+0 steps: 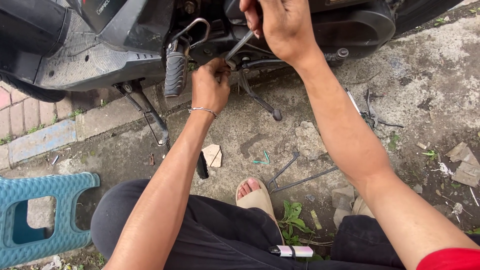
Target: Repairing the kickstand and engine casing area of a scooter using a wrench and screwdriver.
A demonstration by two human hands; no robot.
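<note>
My left hand (pixel 210 85) sits just above centre frame, fingers pinched together on the lower tip of a slim metal tool (pixel 239 46) at the scooter's underside (pixel 150 35). My right hand (pixel 277 25), at twelve o'clock, is clamped around the tool's upper end, so the shaft runs slanted between both hands, just right of the ribbed footpeg (pixel 175 74).

No true containers show. The nearest thing to one is the teal plastic stool (pixel 45 212) at eight o'clock, whose cut-out opening shows only ground through it.

As for labels, a dark scooter panel (pixel 102 9) at eleven o'clock carries a small white printed mark. A pale torn scrap of card (pixel 213 155) lies on the concrete just below centre, beside a short black piece (pixel 202 165). A small white tube (pixel 291 251) with a dark band rests on my lap at six o'clock. Pliers (pixel 371 114) lie at three o'clock, bent metal rods (pixel 295 177) at five, near my sandalled foot (pixel 255 196).
</note>
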